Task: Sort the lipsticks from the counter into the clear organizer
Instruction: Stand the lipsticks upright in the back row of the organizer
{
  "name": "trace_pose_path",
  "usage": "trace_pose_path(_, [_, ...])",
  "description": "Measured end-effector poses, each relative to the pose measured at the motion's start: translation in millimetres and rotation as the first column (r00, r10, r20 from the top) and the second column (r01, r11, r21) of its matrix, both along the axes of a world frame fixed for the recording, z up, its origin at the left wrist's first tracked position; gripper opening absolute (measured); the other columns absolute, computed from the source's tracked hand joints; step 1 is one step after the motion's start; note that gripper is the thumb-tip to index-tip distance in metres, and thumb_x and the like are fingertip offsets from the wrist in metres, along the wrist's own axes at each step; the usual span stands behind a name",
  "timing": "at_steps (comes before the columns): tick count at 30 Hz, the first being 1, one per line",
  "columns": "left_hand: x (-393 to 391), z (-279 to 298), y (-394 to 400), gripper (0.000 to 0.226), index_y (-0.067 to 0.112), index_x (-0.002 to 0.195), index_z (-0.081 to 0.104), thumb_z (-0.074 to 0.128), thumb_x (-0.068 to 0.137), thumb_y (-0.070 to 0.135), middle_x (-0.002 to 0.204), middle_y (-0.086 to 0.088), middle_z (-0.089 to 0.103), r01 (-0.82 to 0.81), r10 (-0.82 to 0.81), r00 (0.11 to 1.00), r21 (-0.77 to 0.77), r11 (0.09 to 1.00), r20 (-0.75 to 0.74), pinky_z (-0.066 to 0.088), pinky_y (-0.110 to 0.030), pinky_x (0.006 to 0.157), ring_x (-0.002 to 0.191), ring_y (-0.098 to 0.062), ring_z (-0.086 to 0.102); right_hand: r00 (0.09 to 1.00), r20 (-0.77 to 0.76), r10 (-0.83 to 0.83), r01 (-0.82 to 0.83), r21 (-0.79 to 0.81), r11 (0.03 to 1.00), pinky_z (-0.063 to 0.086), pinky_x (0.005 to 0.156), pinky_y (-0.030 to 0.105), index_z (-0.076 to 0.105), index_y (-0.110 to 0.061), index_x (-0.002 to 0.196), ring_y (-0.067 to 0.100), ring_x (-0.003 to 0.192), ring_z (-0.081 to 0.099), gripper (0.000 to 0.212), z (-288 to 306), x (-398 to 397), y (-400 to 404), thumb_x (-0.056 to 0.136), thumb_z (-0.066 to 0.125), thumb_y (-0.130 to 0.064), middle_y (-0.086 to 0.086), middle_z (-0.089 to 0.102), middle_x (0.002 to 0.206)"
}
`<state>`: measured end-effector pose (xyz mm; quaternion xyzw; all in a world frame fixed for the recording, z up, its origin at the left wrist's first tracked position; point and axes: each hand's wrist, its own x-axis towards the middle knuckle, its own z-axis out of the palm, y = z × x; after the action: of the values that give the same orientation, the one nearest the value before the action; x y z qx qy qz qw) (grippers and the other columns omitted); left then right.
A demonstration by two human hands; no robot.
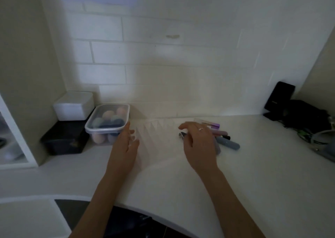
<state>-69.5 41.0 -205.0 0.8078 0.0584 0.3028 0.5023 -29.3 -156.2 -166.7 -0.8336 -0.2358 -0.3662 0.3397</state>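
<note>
My left hand [125, 143] rests spread against the clear organizer [155, 136], steadying it — my right hand [197, 143] pinches a dark lipstick [182, 134]. The other lipsticks [224, 138] lie just beyond it on the counter [181, 183], within reach.

Readable text: none; the head view is dim and blurred.
Black upright case [279, 97]: a faint pale mark low on its front, too small to read.
Lipsticks [223, 137]: no legible label or shade number.
Lidded clear tub [108, 123]: no lettering seen.
White box [73, 105]: plain, no print seen.
</note>
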Motion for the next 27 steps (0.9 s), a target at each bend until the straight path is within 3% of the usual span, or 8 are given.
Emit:
trace_pose_path(4, [-4,3,-3,0.066,0.024,0.141,0.03,0.041,0.076,0.029,0.116,0.0,0.053,0.027,-0.027,1.0,-0.039,0.999,0.01,0.032,-0.024,0.091,0.107,-0.013,0.049,0.98,0.146,-0.136,0.09,0.289,0.953,0.043,0.082,0.034,0.067,-0.008,0.079,0.022,0.08,0.062,0.029,21,5,-40,0.077,0.038,-0.006,0.006,0.07,0.083])
trace_pose_path(8, [-3,-1,0,0.068,0.018,0.145,0.027,0.04,0.08,0.03,0.126,-0.004,0.051,0.048,-0.047,0.999,0.022,0.999,-0.024,0.033,-0.028,0.096,0.112,-0.016,0.048,0.97,-0.115,-0.215,0.243,0.383,0.891,0.046,0.081,0.028,0.065,-0.015,0.089,0.022,0.086,0.063,0.03,10,28,-80,0.081,0.041,0.003,0.002,0.07,0.089])
trace_pose_path(10, [-1,-4,-1,0.061,0.019,0.147,0.024,0.043,0.09,0.029,0.135,-0.006,0.047,0.044,-0.04,0.997,0.071,0.997,-0.063,0.034,-0.035,0.102,0.119,-0.018,0.046,0.942,-0.296,-0.155,0.257,0.344,0.903,0.05,0.082,0.03,0.063,-0.023,0.091,0.023,0.089,0.062,0.032,-1,35,-87,0.084,0.044,0.001,0.0,0.07,0.092])
trace_pose_path(12, [-1,-5,-5,0.055,0.019,0.147,0.022,0.044,0.096,0.022,0.142,-0.004,0.042,0.031,-0.021,0.996,0.126,0.992,-0.084,0.032,-0.037,0.107,0.126,-0.017,0.042,0.904,-0.423,-0.059,0.21,0.321,0.923,0.045,0.07,0.013,0.063,-0.025,0.092,0.019,0.083,0.059,0.032,-8,38,-85,0.085,0.046,0.002,-0.002,0.066,0.088])
trace_pose_path(14, [-3,-5,-5,0.057,0.02,0.147,0.022,0.045,0.095,0.028,0.144,-0.002,0.04,0.041,-0.031,0.997,0.134,0.99,-0.077,0.031,-0.035,0.107,0.126,-0.015,0.041,0.874,-0.486,0.015,0.161,0.319,0.934,0.046,0.068,0.016,0.064,-0.026,0.092,0.02,0.081,0.059,0.03,-11,43,-79,0.084,0.049,-0.002,-0.001,0.067,0.089])
trace_pose_path(18, [-3,-5,-2,0.065,0.031,0.145,0.021,0.033,0.084,0.047,0.143,0.003,0.038,0.039,-0.02,0.994,0.186,0.982,-0.104,0.033,-0.034,0.104,0.123,-0.012,0.042,0.849,-0.527,-0.045,0.16,0.174,0.972,0.05,0.089,0.044,0.059,-0.041,0.088,0.024,0.096,0.063,0.022,-14,76,-79,0.091,0.048,-0.022,0.001,0.069,0.102])
trace_pose_path(21, [-1,-8,-3,0.06,0.038,0.142,0.02,0.032,0.085,0.054,0.145,0.012,0.03,0.037,-0.014,0.996,0.264,0.964,-0.089,0.026,-0.028,0.105,0.131,-0.009,0.033,0.854,-0.519,-0.042,0.105,0.093,0.99,0.05,0.091,0.044,0.064,-0.036,0.094,0.024,0.098,0.064,0.021,-13,98,-85,0.092,0.048,-0.023,0.003,0.07,0.102])
trace_pose_path(27, [-1,-7,-1,0.064,0.039,0.143,0.024,0.027,0.082,0.059,0.146,0.021,0.027,0.062,-0.028,0.994,0.323,0.944,-0.107,0.028,-0.031,0.108,0.133,-0.001,0.028,0.874,-0.463,-0.147,0.119,-0.088,0.989,0.044,0.096,0.04,0.062,-0.022,0.118,0.029,0.113,0.058,0.032,-9,130,-98,0.094,0.044,-0.012,0.009,0.066,0.119])
